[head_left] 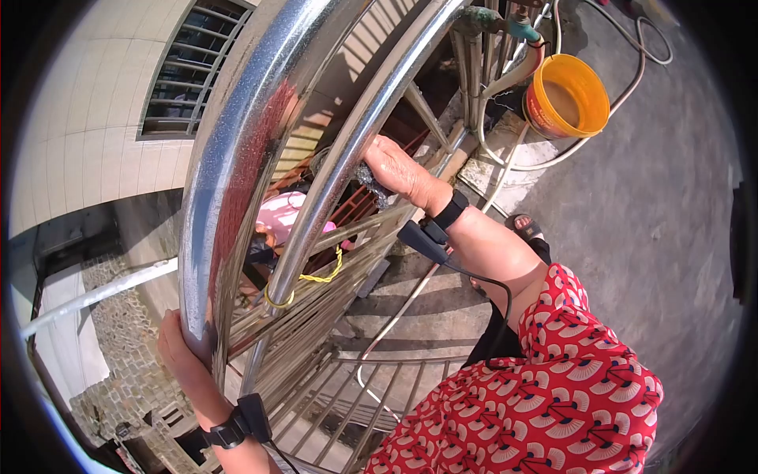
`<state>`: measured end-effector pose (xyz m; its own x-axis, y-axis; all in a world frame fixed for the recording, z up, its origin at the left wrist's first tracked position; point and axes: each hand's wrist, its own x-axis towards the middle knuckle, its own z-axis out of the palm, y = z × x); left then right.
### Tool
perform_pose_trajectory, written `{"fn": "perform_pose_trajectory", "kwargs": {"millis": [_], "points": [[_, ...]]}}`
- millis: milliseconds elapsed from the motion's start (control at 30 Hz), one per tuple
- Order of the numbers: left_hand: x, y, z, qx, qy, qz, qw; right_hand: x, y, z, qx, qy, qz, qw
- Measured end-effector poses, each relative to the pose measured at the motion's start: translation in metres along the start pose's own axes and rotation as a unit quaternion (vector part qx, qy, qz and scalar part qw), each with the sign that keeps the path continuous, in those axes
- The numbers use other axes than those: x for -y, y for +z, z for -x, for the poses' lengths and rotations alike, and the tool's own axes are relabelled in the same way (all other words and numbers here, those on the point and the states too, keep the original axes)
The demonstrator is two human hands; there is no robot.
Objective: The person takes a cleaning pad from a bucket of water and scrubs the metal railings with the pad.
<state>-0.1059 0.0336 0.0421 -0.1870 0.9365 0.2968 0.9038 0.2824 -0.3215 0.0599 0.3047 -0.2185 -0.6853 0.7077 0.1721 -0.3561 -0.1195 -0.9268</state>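
Upper L of frame: pale bldg. wall (pixel 87 103) w/ thin joint lines & a barred window (pixel 193 75), dark behind the bars; lower L has cobbled ground (pixel 126 312) next to a whitish surface (pixel 69 336). R side is mostly smooth grey conc. floor (pixel 671 229), w/ a paler sunlit patch (pixel 505 166) up toward ctr. R, while around lower ctr. are steps (pixel 442 325) crossed by light & dark bands. Outdoors, strong sun: bright areas vs. hard-edged shadows, incl. stripes on a wall section (pixel 359 63) near upper ctr.
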Motion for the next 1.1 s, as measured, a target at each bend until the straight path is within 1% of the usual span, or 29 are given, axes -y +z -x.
{"fn": "perform_pose_trajectory", "kwargs": {"millis": [67,100,133,167,200,233,300,333,367,400,433,467,500,567,633,700,800,833,867,900,967,1000,1033,1067,1100], "points": [[-0.012,-0.004,-0.007,0.007,-0.009,-0.009,1.0,-0.002,0.008,0.003,-0.037,0.023,0.045,0.998],[-0.015,-0.007,-0.008,0.013,-0.021,-0.02,0.999,-0.004,0.01,0.004,-0.035,0.021,0.041,0.998],[-0.014,-0.008,-0.009,0.013,-0.019,-0.026,0.999,-0.005,0.012,0.006,-0.062,0.019,0.044,0.997],[-0.012,-0.008,-0.008,0.029,-0.042,-0.01,0.999,-0.008,0.012,0.008,-0.091,0.017,0.048,0.995],[-0.009,-0.008,-0.008,0.044,-0.064,0.008,0.997,-0.037,0.007,0.008,-0.093,0.022,0.096,0.991],[-0.001,-0.005,-0.005,0.038,-0.058,0.005,0.998,-0.048,0.002,0.013,-0.118,0.038,0.114,0.986],[0.014,0.001,0.001,0.089,-0.108,0.033,0.99,-0.074,-0.012,0.018,-0.106,0.08,0.146,0.98],[-0.003,-0.003,-0.007,0.039,-0.061,0.015,0.997,-0.074,-0.014,0.014,-0.09,0.1,0.128,0.983],[0.002,-0.004,-0.005,0.037,-0.057,0.013,0.998,-0.074,-0.011,0.016,-0.093,0.096,0.125,0.983],[0.011,0.001,-0.003,0.052,-0.224,0.139,0.963,-0.074,-0.006,0.02,-0.116,0.086,0.085,0.986],[0.01,0.002,-0.004,0.057,-0.156,0.075,0.983,-0.063,-0.001,0.022,-0.138,0.074,0.048,0.986],[0.008,0.003,-0.004,0.053,-0.087,0.008,0.995,-0.039,0.01,0.024,-0.166,0.06,-0.03,0.984],[0.009,0.006,-0.004,0.049,-0.087,0.011,0.995,-0.022,0.02,0.024,-0.187,-0.009,-0.021,0.982],[0.018,0.01,0.004,0.059,-0.129,0.062,0.988,0.005,0.034,0.029,-0.166,-0.002,-0.018,0.986],[0.026,0.012,0.01,0.061,-0.139,0.072,0.986,0.005,0.056,0.038,-0.248,-0.102,0.111,0.957],[0.028,0.015,0.01,0.06,-0.138,0.065,0.986,0.002,0.069,0.055,-0.254,-0.104,0.142,0.951],[0.021,0.005,0.011,0.087,-0.186,0.08,0.975,-0.001,0.069,0.054,-0.258,-0.102,0.169,0.946],[0.02,0.004,0.01,0.093,-0.182,0.064,0.977,-0.002,0.065,0.049,-0.259,-0.104,0.181,0.943],[0.018,0.004,0.008,0.094,-0.181,0.055,0.977,-0.004,0.057,0.045,-0.244,-0.119,0.196,0.942],[0.017,0.003,0.006,0.094,-0.181,0.047,0.978,-0.004,0.05,0.043,-0.215,-0.114,0.193,0.95],[0.013,0.001,0.005,0.095,-0.175,0.057,0.978,0.001,0.02,0.039,-0.086,-0.091,0.134,0.983],[0.012,0.001,0.005,0.097,-0.175,0.061,0.978,0.003,0.006,0.032,-0.022,-0.088,0.044,0.995],[0.011,0.0,0.005,0.08,-0.153,0.048,0.984,0.004,-0.004,0.024,0.034,-0.067,-0.034,0.997],[0.01,0.001,0.004,0.06,-0.129,0.034,0.989,-0.001,-0.015,0.011,0.118,-0.039,-0.05,0.991],[0.01,0.001,0.004,0.059,-0.13,0.033,0.989,-0.006,-0.025,-0.002,0.201,-0.012,-0.066,0.977]]}}
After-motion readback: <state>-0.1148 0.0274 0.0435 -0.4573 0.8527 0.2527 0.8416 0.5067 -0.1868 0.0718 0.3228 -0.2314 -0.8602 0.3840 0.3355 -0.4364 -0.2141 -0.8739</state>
